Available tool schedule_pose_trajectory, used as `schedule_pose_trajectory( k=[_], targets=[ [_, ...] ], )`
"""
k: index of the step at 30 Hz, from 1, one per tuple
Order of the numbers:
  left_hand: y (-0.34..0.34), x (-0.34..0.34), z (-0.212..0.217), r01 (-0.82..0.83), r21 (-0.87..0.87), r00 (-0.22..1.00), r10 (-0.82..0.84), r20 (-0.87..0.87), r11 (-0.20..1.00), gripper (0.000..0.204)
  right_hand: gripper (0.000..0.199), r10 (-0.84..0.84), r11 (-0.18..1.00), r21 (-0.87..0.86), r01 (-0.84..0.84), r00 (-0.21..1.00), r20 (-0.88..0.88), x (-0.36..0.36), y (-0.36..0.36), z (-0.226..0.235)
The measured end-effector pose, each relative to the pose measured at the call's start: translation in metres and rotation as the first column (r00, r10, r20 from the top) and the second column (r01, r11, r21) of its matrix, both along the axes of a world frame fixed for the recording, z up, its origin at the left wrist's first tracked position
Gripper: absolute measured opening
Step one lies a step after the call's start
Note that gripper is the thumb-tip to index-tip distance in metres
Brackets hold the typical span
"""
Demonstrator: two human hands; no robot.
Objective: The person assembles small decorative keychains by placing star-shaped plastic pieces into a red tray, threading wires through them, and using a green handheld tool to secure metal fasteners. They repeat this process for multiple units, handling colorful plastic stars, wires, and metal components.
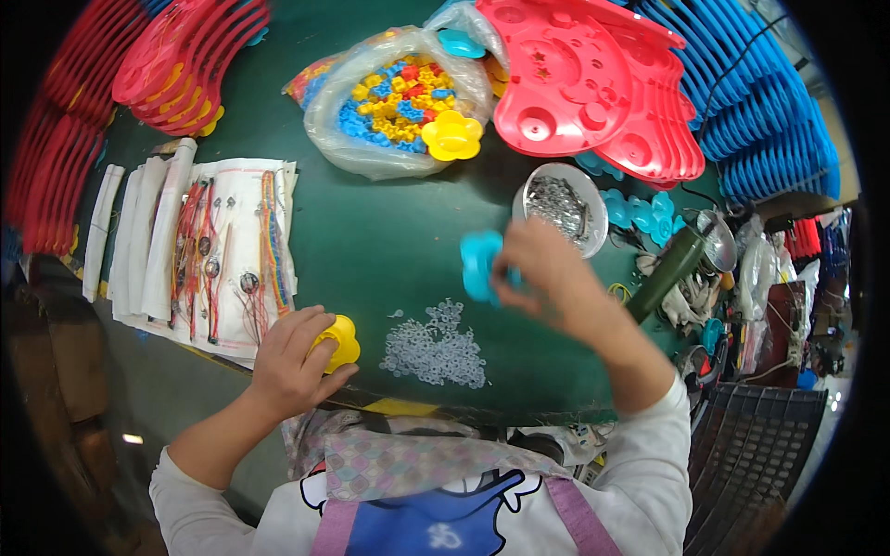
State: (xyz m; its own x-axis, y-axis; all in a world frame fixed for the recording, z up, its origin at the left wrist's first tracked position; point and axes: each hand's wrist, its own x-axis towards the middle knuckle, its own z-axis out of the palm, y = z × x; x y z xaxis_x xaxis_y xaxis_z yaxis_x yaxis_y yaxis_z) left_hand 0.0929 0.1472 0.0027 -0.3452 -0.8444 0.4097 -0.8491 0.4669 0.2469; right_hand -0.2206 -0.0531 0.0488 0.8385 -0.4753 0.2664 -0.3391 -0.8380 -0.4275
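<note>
Holds yellow flower-shaped cup (347, 345) in left hand (293, 360), thumb and fingers clamped on it, near front edge of green tabletop (371, 241). Grips blue flower-shaped cup (479, 266) by its right side in right hand (549, 276), fingers together on it, slightly blurred; cannot tell whether it touches tabletop. Between both hands, toward front edge, note pile of small translucent pieces (434, 349). Behind right hand, note white bowl (598, 215) containing metal parts (556, 204).

A person's left hand (292, 361) curved its fingers opposite a spread thumb while the right hand (547, 276), fingers bent, was held farther forward, both forearms (222, 439) bare
</note>
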Motion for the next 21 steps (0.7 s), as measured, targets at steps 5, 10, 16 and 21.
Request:
schedule_pose_trajectory(
  k=[5, 10, 16, 21],
  targets=[
    [-0.007, -0.017, -0.017, 0.088, 0.039, 0.995, -0.086, -0.056, 0.995, 0.029, 0.025, -0.049, 0.999, 0.002, 0.051, 0.96, -0.275, -0.055, 0.06, -0.042],
    [-0.015, -0.042, 0.006, 0.115, -0.043, 0.982, -0.12, -0.145, 0.992, 0.026, 0.041, -0.306, 0.788, -0.451, 0.42, 0.902, 0.305, -0.027, -0.03, -0.022],
    [-0.017, -0.052, 0.017, 0.066, 0.009, 0.919, -0.057, -0.391, 0.998, 0.026, 0.029, -0.609, 0.697, -0.356, 0.623, 0.776, 0.166, -0.028, -0.102, -0.018],
    [0.002, -0.017, 0.008, 0.027, 0.339, 0.629, 0.247, -0.737, 0.94, 0.024, 0.018, -0.424, 0.86, 0.138, 0.492, 0.535, 0.731, -0.056, -0.046, 0.025]
  ],
)
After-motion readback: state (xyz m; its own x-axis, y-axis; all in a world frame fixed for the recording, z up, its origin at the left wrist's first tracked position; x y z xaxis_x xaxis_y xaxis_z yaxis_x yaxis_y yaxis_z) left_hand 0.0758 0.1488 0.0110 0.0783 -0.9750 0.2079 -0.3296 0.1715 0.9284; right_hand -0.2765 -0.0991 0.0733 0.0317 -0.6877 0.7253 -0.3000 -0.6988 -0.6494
